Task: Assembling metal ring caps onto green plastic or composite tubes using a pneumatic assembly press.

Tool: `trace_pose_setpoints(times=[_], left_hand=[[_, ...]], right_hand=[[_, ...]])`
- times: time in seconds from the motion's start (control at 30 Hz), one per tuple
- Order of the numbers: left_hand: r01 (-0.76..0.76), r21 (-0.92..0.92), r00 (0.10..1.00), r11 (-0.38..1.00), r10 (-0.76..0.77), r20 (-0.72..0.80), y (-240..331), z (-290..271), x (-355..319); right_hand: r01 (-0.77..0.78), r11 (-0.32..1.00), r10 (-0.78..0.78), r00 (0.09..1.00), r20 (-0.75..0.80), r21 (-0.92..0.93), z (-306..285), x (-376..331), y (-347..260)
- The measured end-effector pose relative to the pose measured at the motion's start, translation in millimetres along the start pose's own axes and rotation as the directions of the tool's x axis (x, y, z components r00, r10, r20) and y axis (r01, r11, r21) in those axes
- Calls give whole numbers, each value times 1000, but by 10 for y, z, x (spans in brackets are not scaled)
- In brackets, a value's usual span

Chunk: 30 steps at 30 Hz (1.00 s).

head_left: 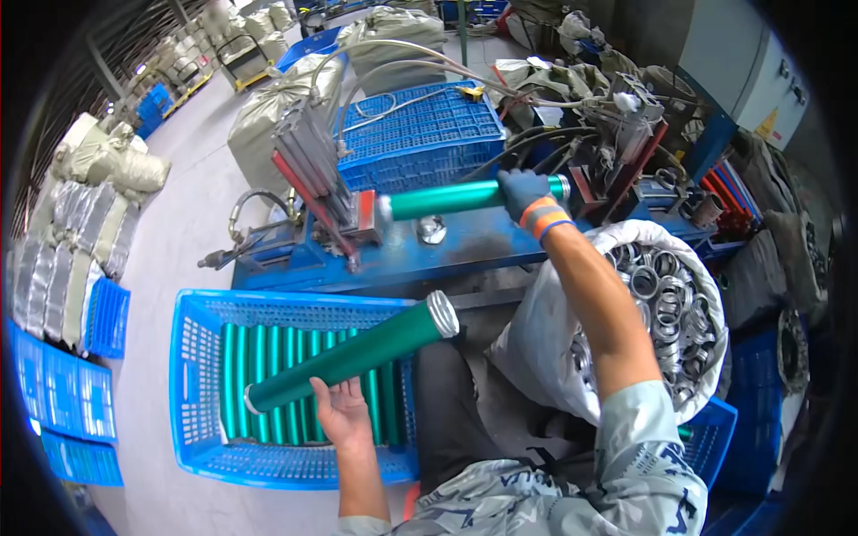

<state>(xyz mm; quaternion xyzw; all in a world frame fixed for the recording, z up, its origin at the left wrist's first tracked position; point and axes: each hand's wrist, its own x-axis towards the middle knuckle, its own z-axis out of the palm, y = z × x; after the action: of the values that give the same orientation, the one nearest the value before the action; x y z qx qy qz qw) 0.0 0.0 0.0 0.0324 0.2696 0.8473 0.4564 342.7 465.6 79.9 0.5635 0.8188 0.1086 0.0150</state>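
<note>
My left hand (342, 413) is bare, palm up, below a long green metal tube (357, 351) with silver rings on its ends. Its fingers run under the tube, partly hidden by it, and the tube lies tilted across them above a blue crate (290, 466). Farther off, my right hand (527, 195), in a dark glove with an orange and grey cuff, is closed round a second green tube (447, 198) near its right end. That tube lies crosswise between two clamp heads of a blue bench machine (420, 261); whether its ends touch them I cannot tell.
Several green tubes (277, 350) lie side by side in the blue crate. To the right stands a white sack (536, 357) full of silver metal rings (666, 304). Behind the bench are stacked blue crates (420, 134), hoses and woven sacks (277, 107). A grey cabinet (742, 62) stands far right.
</note>
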Motion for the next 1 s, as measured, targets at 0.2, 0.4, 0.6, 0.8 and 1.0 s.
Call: trace_pose_setpoints(times=[0.2, 0.4, 0.6, 0.8, 1.0], left_hand=[[17, 248, 965, 969, -81, 250, 212, 326, 545], [182, 301, 918, 936, -272, 289, -1437, 1996, 965], [265, 351, 939, 898, -323, 116, -2628, 2056, 2250], [331, 359, 938, 873, -345, -26, -3097, 1818, 2542], [310, 398, 944, 864, -328, -24, -3153, 1695, 2497]], right_hand=[[470, 609, 161, 716, -679, 639, -1844, -1326, -307], [638, -3, 575, 631, -521, 770, -2074, -2858, 835], [634, -268, 606, 696, -385, 725, -1581, -5195, 1005], [461, 23, 608, 698, -379, 887, -1625, -6279, 1016], [372, 46, 772, 576, -269, 927, -1416, -6394, 949]])
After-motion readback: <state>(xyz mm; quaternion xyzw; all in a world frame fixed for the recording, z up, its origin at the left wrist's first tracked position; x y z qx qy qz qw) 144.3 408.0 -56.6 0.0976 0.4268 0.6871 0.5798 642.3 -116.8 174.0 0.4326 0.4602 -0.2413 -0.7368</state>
